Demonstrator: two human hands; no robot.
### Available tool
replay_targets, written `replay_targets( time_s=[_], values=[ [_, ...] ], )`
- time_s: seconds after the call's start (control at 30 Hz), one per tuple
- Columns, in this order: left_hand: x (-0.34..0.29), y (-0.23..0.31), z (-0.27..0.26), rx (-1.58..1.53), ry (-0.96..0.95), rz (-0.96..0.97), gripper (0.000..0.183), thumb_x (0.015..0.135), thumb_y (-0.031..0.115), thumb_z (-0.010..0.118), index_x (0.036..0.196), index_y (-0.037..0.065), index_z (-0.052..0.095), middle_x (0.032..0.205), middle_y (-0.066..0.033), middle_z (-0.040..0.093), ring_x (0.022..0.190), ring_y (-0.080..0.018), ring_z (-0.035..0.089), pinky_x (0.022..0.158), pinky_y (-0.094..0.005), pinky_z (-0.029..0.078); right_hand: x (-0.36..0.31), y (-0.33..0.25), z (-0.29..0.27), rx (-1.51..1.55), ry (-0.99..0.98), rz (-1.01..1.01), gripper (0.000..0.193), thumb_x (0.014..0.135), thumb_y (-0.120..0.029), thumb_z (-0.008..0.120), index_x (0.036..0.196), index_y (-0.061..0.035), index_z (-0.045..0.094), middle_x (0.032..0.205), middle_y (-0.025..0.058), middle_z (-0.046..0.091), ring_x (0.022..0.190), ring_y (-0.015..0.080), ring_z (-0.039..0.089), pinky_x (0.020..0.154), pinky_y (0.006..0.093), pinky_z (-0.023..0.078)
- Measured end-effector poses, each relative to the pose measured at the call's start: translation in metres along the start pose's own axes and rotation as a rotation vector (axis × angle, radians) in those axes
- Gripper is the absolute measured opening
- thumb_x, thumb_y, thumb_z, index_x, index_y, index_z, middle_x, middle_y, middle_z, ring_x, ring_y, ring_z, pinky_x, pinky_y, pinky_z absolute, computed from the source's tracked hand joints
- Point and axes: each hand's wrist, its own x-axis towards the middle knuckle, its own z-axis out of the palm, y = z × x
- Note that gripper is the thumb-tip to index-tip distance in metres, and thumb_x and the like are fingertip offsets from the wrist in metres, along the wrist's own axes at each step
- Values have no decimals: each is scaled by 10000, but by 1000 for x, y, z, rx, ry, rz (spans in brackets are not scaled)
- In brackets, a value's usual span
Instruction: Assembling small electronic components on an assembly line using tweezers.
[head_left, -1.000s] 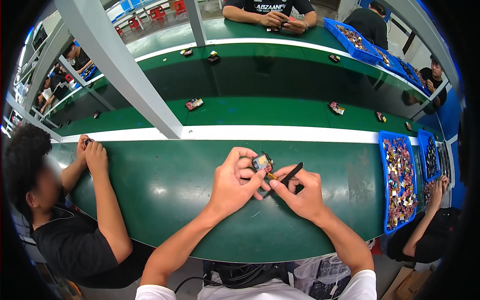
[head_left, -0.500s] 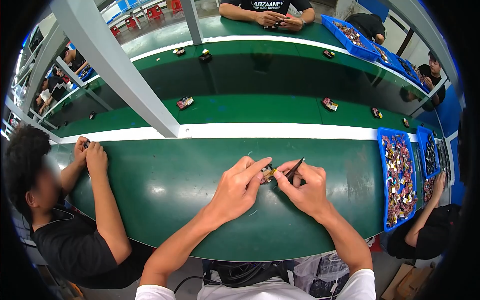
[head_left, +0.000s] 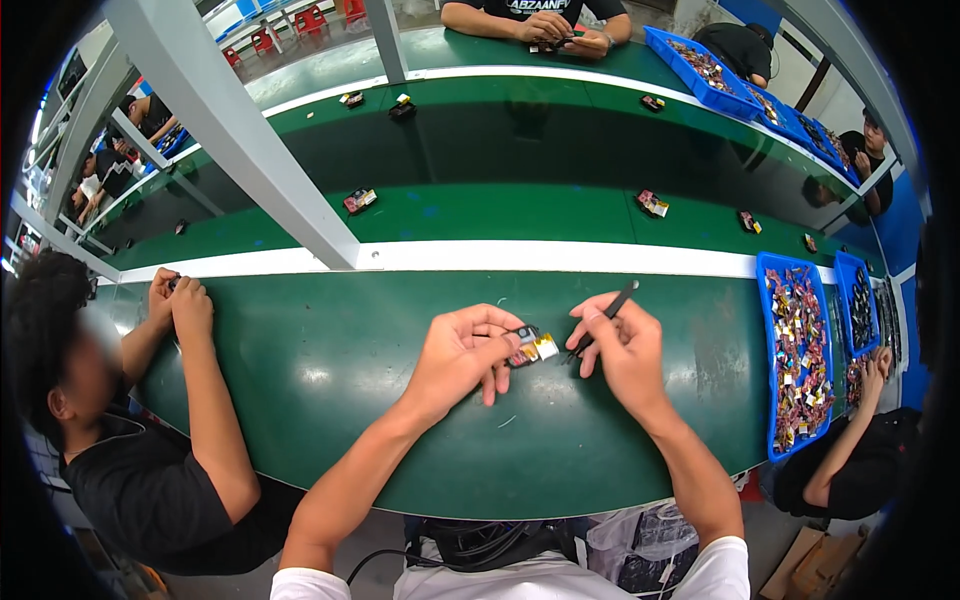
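Note:
Above the green tabletop, my left hand closes its thumb and fingers on a small black electronic assembly. A silver-and-yellow part sticks out on the assembly's right side, and reddish bits show inside; finer detail is too small to tell. Just to the right, my right hand grips black tweezers, angled with one end up and to the right. The lower tips point down beside the assembly, apart from it.
A belt beyond the white rail carries similar assemblies, one among several. At right stand a blue tray of small wired parts and a smaller blue tray. A grey post rises ahead-left. Co-workers sit left, right and across.
My hands have moved apart, the right hand and tweezers shifting away from the assembly. In my left hand the assembly has turned, showing its silver-and-yellow part. The belt items have shifted slightly left.

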Motion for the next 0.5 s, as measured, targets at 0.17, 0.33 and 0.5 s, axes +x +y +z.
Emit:
replay_targets(
  time_s=[0.17,0.33,0.5],
  values=[
    [6,-5,-9,-14,153,86,246,937,68,636,1101,-115,644,866,-138,688,589,-143,661,404,-233,491,5,-16,-12,269,-175,138,433,1084,-317,391,1137,73,574,1013,233,690,775,285,735,676,332,624],
    [6,-4,-9,88,190,135,263,959,84,620,1156,-84,660,870,-105,684,614,-123,645,420,-225,475,4,-23,-5,530,-308,144,480,1087,-379,385,1249,45,540,1250,279,598,1066,325,684,703,412,659],
    [5,-3,-4,149,178,107,256,982,80,597,1183,-62,665,874,-99,684,615,-103,623,422,-223,456,4,-22,-4,468,-326,120,520,1085,-405,378,1288,49,532,1286,277,567,1078,326,683,664,376,664]
  ],
)
